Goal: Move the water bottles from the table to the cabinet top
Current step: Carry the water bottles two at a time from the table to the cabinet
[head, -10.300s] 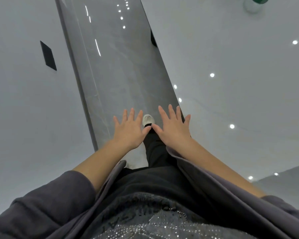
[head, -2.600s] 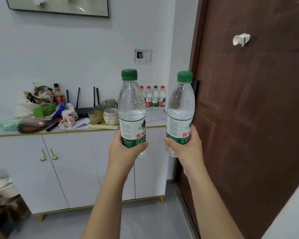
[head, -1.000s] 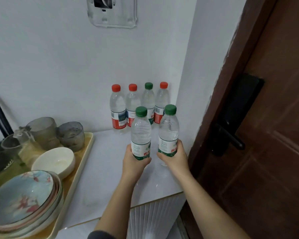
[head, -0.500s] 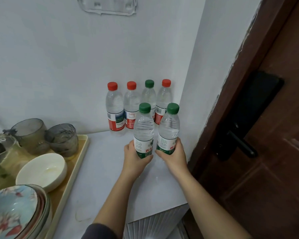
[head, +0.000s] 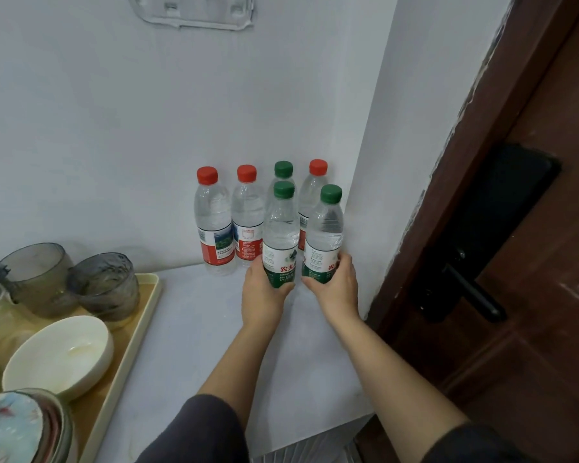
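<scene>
My left hand (head: 262, 297) grips the lower part of a green-capped water bottle (head: 280, 228). My right hand (head: 336, 289) grips a second green-capped bottle (head: 325, 232) beside it. Both bottles stand upright, low over the white cabinet top (head: 214, 345) near its back right corner; their bases are hidden by my hands. Right behind them, against the wall, stands a row of several bottles: two with red caps (head: 213, 225) (head: 248, 215), one with a green cap (head: 283, 169) and one more with a red cap (head: 317, 167).
A beige tray (head: 127, 342) on the left holds two grey glass cups (head: 104, 285), a white bowl (head: 59, 355) and stacked patterned plates (head: 20, 429). A brown door (head: 532, 262) with a black handle (head: 472, 292) stands on the right.
Both hands have carried the two green-capped bottles further back and lower, close up to the row by the wall.
</scene>
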Demonstrator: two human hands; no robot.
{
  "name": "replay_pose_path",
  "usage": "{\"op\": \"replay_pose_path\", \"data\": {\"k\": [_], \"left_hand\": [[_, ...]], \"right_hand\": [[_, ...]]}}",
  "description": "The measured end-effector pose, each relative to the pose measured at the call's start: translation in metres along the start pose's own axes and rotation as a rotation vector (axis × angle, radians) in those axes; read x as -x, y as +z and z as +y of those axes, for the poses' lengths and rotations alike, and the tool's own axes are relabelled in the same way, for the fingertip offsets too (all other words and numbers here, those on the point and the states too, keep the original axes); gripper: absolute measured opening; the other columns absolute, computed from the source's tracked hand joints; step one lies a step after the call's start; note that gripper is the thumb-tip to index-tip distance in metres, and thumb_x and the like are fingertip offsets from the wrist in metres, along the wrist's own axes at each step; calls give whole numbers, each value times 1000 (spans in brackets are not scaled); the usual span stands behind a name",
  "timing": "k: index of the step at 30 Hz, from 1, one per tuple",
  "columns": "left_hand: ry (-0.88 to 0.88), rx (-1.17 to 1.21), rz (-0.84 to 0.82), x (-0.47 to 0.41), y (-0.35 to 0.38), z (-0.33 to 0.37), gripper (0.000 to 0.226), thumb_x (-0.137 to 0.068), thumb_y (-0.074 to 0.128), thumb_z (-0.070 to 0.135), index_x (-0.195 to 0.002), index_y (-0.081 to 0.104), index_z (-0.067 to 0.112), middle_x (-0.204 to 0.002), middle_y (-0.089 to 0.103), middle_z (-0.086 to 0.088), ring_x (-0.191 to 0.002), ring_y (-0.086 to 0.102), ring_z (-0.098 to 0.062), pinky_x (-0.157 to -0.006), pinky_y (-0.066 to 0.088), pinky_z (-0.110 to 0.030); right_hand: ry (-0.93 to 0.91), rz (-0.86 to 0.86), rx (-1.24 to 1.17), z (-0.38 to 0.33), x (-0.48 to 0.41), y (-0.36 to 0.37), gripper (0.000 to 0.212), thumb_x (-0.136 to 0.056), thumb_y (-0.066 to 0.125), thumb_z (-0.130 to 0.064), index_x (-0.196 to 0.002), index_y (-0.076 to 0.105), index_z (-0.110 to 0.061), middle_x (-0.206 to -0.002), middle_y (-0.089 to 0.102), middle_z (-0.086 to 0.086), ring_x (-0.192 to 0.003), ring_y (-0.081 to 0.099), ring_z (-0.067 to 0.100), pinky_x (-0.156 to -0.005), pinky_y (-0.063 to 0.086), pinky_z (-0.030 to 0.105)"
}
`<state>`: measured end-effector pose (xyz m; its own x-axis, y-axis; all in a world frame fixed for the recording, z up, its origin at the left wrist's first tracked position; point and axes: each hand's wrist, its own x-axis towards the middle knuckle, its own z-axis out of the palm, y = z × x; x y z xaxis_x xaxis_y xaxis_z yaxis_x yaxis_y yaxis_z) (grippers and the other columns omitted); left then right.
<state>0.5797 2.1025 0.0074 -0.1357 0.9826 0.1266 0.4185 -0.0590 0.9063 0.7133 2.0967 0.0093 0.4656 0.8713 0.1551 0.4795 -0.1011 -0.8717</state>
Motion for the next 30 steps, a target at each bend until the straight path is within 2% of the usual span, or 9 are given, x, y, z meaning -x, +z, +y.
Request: {"op": "replay_pose_path", "data": {"k": [5,8,12,16,23,26,28,30], "left_hand": [[45,-58,-38,-5,5,-3,74,-75,78,3,-140,45,14,-126,51,-10,-118,51,-23,-93,35,-22],[54,-52,-35,-11,12,-2,72,-74,79,3,-138,47,14,-126,53,-9,-117,51,-23,-92,36,-24],[65,-24,-13,-20,19,-2,65,-71,82,3,-128,54,13,-123,60,-7,-113,56,-23,-88,42,-25],[99,-39,-3,-21,23,-5,64,-70,83,4,-127,54,13,-122,63,-5,-112,58,-21,-87,44,-26],[90,-86,-13,-24,29,-5,68,-70,82,5,-130,51,10,-126,60,-7,-117,58,-24,-95,50,-40],[77,-97,-26,-27,29,-5,68,-70,83,4,-130,51,10,-126,60,-7,-118,57,-24,-97,49,-40],[65,-103,-43,-27,27,-4,67,-70,83,5,-129,52,9,-126,60,-7,-118,57,-24,-98,48,-39],[55,-130,-60,-25,25,-2,71,-71,83,9,-134,48,9,-130,57,-9,-121,54,-26,-100,47,-38]], "right_hand": [[-16,13,9,12,-2,-4,62,-67,89,-21,-117,55,-8,-116,59,11,-104,59,25,-79,38,22],[-10,29,23,10,-7,-4,53,-66,90,-18,-104,54,-9,-106,54,5,-89,51,15,-69,31,15],[-18,74,35,9,-21,-1,48,-66,89,-14,-89,47,-12,-96,51,4,-80,47,17,-63,27,19],[-39,88,39,15,-23,1,48,-67,89,-14,-87,46,-13,-90,52,3,-75,47,17,-62,28,19],[-40,85,66,15,-23,2,44,-71,87,-16,-89,47,-13,-92,51,2,-72,47,15,-62,31,22],[-40,75,90,11,-21,1,43,-72,86,-17,-91,47,-12,-94,50,1,-75,49,16,-64,34,26],[-36,60,115,9,-19,-1,43,-74,85,-20,-94,48,-12,-98,51,2,-80,53,20,-65,36,28],[-14,33,175,8,-16,-5,46,-75,84,-27,-103,51,-12,-108,54,5,-95,57,26,-68,40,31]]}}
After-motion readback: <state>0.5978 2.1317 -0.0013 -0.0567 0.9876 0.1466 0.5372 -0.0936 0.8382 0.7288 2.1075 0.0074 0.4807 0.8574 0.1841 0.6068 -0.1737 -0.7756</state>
